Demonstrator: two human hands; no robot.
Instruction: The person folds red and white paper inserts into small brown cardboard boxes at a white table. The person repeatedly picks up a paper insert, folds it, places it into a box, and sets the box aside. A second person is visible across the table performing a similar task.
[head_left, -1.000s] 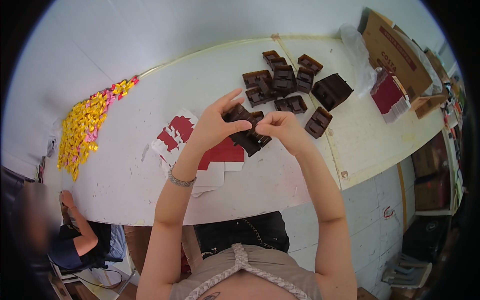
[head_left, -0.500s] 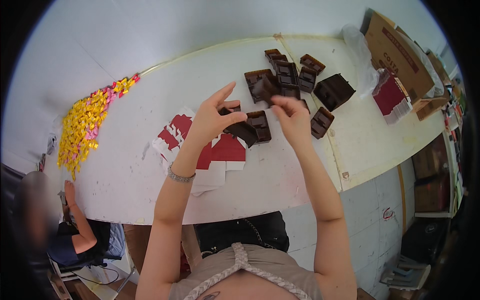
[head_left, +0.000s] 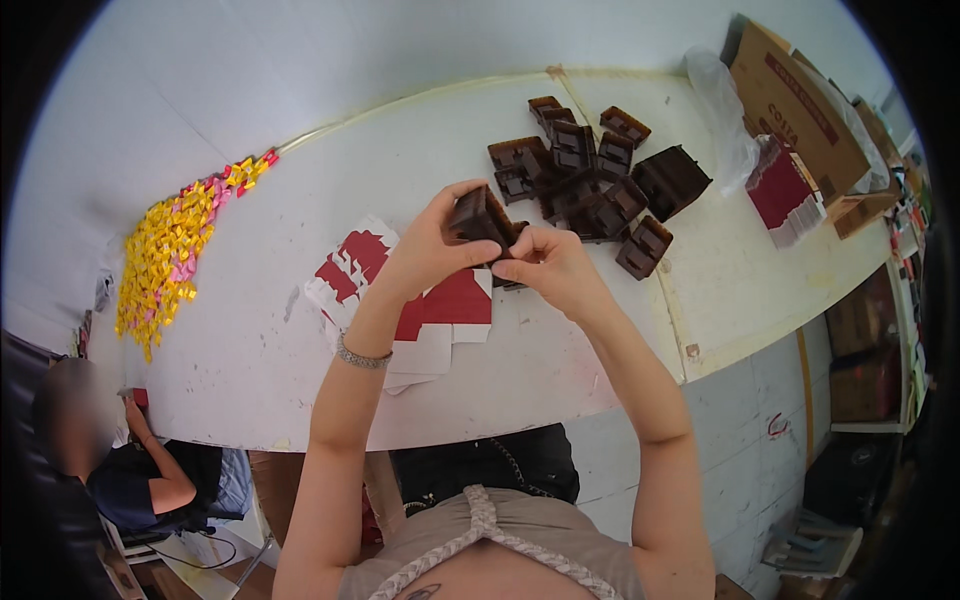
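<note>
Above the middle of the table, my left hand (head_left: 425, 250) grips a dark brown plastic tray (head_left: 482, 215), tilted up, with fingers behind it and thumb along its lower edge. My right hand (head_left: 562, 272) pinches the tray's lower right corner; its fingertips meet my left thumb there. Whether it is a single tray or several nested ones cannot be made out. Just past my right hand lies a loose pile of the same brown trays (head_left: 570, 195). Under my left wrist are flat red and white cardboard pieces (head_left: 455, 310), partly covered by my arm.
A thick brown tray stack (head_left: 672, 183) stands right of the pile. Farther right are a bundle of red cartons (head_left: 785, 195), a clear plastic bag (head_left: 725, 130) and a cardboard box (head_left: 800, 110). Yellow and pink bows (head_left: 165, 250) heap at far left. Another person's hand (head_left: 135, 415) holds something red.
My right hand has come left and down from the pile to the tray in my left hand. That tray is now tipped more upright. Several trays in the pile have shifted.
</note>
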